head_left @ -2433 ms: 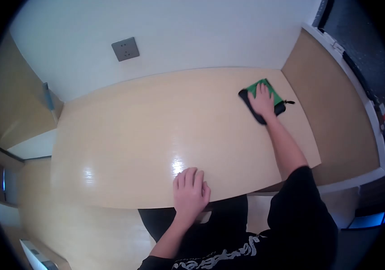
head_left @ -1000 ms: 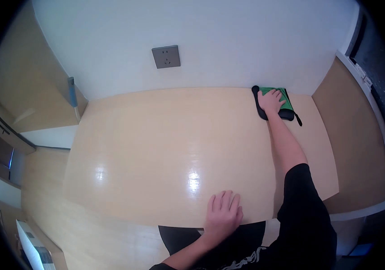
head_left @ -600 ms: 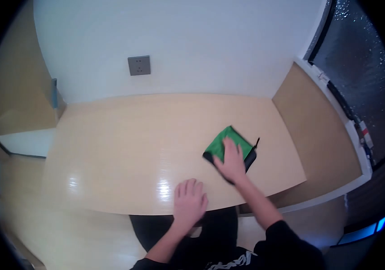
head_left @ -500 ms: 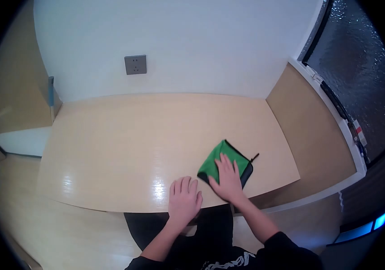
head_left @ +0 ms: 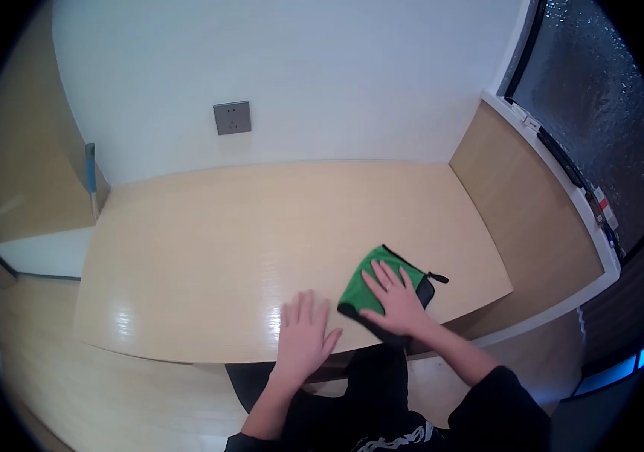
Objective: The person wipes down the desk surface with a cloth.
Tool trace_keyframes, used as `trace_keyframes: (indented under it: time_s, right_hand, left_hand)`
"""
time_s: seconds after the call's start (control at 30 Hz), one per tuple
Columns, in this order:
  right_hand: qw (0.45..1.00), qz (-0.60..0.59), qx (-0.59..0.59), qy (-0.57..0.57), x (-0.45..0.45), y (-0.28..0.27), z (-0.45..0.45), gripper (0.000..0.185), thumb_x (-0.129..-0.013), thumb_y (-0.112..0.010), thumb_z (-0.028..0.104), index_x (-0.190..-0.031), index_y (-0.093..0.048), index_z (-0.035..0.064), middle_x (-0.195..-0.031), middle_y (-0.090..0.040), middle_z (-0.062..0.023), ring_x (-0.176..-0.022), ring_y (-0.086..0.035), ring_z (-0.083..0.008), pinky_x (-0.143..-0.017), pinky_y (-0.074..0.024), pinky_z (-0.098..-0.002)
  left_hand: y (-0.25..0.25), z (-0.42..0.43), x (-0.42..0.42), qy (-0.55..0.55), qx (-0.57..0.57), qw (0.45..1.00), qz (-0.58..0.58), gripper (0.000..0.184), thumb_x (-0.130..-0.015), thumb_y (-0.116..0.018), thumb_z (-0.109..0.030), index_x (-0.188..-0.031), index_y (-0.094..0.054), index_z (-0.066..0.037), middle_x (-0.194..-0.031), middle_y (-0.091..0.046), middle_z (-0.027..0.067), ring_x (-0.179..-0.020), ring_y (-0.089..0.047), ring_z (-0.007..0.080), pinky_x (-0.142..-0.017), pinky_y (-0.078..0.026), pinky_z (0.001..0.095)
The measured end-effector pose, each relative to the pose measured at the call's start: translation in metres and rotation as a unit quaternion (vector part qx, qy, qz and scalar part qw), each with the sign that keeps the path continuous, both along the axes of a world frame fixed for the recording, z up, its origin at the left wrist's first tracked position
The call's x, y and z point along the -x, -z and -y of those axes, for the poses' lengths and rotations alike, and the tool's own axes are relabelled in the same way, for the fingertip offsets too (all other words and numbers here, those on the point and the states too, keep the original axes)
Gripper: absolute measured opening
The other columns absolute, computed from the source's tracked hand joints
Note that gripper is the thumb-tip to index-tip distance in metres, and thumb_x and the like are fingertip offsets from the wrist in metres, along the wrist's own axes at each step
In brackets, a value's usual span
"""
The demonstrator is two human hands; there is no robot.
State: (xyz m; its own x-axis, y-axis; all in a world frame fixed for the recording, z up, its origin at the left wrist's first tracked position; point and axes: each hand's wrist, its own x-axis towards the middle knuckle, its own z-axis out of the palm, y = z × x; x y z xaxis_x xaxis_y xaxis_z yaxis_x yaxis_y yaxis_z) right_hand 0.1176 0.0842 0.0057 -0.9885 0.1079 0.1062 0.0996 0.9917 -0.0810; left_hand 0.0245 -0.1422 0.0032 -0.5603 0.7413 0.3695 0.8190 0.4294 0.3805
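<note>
A green zip pouch (head_left: pixel 363 288) with black trim lies near the table's front edge, right of the middle. Its lower corner reaches over that edge, and a black zipper pull sticks out on the right. My right hand (head_left: pixel 399 303) rests on the pouch, fingers stretched and spread, hiding part of the green face. To the left of it, my left hand (head_left: pixel 305 339) is at the front edge of the table, palm down with fingers extended and slightly blurred. It holds nothing and is apart from the pouch.
The pale wooden table (head_left: pixel 224 241) meets a white wall with a grey socket (head_left: pixel 232 118). A wooden side panel (head_left: pixel 533 203) rises at the right, below a ledge with small items (head_left: pixel 604 211). At the left is a cabinet with a blue-handled object (head_left: pixel 91 169) beside it.
My right hand and the pouch have shifted slightly toward me, the pouch's lower corner now over the edge. My left hand's fingers have straightened. The camera view has shifted a little.
</note>
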Motion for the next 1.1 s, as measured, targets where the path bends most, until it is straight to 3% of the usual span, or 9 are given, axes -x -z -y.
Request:
trace_keyframes:
  time_s: [0.03,0.13,0.37,0.57,0.7,0.83,1.0,1.1]
  right_hand:
    - [1.000,-0.011,0.000,0.023,0.020,0.005,-0.008,0.082,-0.087,-0.053,0.058,-0.149,-0.033,0.0080,-0.155,-0.025,-0.0194,-0.144,-0.024,-0.0336,-0.115,-0.0172,-0.0567]
    - [0.995,-0.026,0.016,0.098,0.089,0.014,-0.035,0.083,-0.089,-0.050,0.059,-0.150,-0.029,0.0057,-0.156,-0.022,-0.0208,-0.146,-0.019,-0.0334,-0.115,-0.0146,-0.0572]
    - [0.955,-0.038,0.033,0.292,0.266,0.020,-0.104,0.086,-0.090,-0.041,0.063,-0.150,-0.027,0.0028,-0.157,-0.023,-0.0199,-0.146,-0.018,-0.0336,-0.116,-0.0116,-0.0584]
    - [0.920,-0.047,0.020,0.388,0.321,0.015,-0.127,0.087,-0.091,-0.041,0.061,-0.148,-0.028,-0.0029,-0.156,-0.026,-0.0208,-0.146,-0.019,-0.0335,-0.113,-0.0141,-0.0624]
    - [0.923,-0.055,0.026,0.379,0.313,0.019,-0.126,0.084,-0.091,-0.040,0.058,-0.148,-0.027,-0.0025,-0.156,-0.024,-0.0201,-0.146,-0.019,-0.0319,-0.114,-0.0132,-0.0627]
    - [0.954,-0.037,0.030,0.296,0.269,0.022,-0.098,0.079,-0.093,-0.040,0.056,-0.150,-0.028,0.0034,-0.157,-0.023,-0.0197,-0.146,-0.018,-0.0326,-0.114,-0.0128,-0.0626]
    - [0.987,-0.070,0.007,0.144,0.151,0.033,-0.030,0.078,-0.090,-0.048,0.053,-0.147,-0.033,0.0021,-0.155,-0.025,-0.0218,-0.145,-0.022,-0.0339,-0.114,-0.0141,-0.0615]
    - [0.996,-0.070,-0.003,0.060,0.061,0.022,0.017,0.076,-0.088,-0.053,0.049,-0.146,-0.036,0.0027,-0.153,-0.028,-0.0219,-0.143,-0.025,-0.0350,-0.113,-0.0154,-0.0616]
  left_hand:
    - [0.000,0.003,0.000,-0.051,0.020,0.998,-0.016,0.058,-0.084,-0.066,-0.036,-0.129,-0.052,-0.003,-0.138,-0.043,0.0257,-0.132,-0.036,0.0431,-0.107,-0.027,0.0611]
    - [0.013,-0.001,-0.003,-0.096,0.033,0.995,-0.020,0.059,-0.084,-0.065,-0.038,-0.130,-0.052,-0.003,-0.141,-0.041,0.0254,-0.134,-0.034,0.0424,-0.107,-0.026,0.0626]
    - [0.012,-0.001,-0.003,-0.094,0.045,0.994,-0.016,0.058,-0.084,-0.065,-0.039,-0.129,-0.053,-0.003,-0.140,-0.042,0.0253,-0.133,-0.036,0.0424,-0.107,-0.027,0.0620]
    - [0.004,-0.004,-0.001,-0.108,0.035,0.993,-0.021,0.052,-0.084,-0.065,-0.038,-0.125,-0.057,-0.006,-0.136,-0.047,0.0227,-0.131,-0.039,0.0390,-0.106,-0.030,0.0578]
    - [0.006,-0.005,-0.001,-0.111,0.023,0.993,-0.029,0.050,-0.085,-0.064,-0.036,-0.124,-0.057,-0.006,-0.136,-0.047,0.0220,-0.131,-0.039,0.0384,-0.107,-0.030,0.0575]
    - [0.013,-0.004,0.001,-0.116,0.002,0.993,-0.027,0.048,-0.085,-0.064,-0.034,-0.123,-0.057,-0.005,-0.136,-0.047,0.0215,-0.130,-0.040,0.0378,-0.107,-0.029,0.0573]
    - [0.018,-0.004,0.000,-0.115,0.016,0.993,-0.034,0.050,-0.089,-0.060,-0.037,-0.126,-0.056,-0.004,-0.140,-0.044,0.0204,-0.134,-0.037,0.0363,-0.110,-0.027,0.0575]
    - [0.019,-0.003,-0.003,-0.116,0.028,0.992,-0.039,0.049,-0.085,-0.059,-0.026,-0.128,-0.054,-0.004,-0.141,-0.043,0.0205,-0.135,-0.036,0.0361,-0.111,-0.026,0.0569]
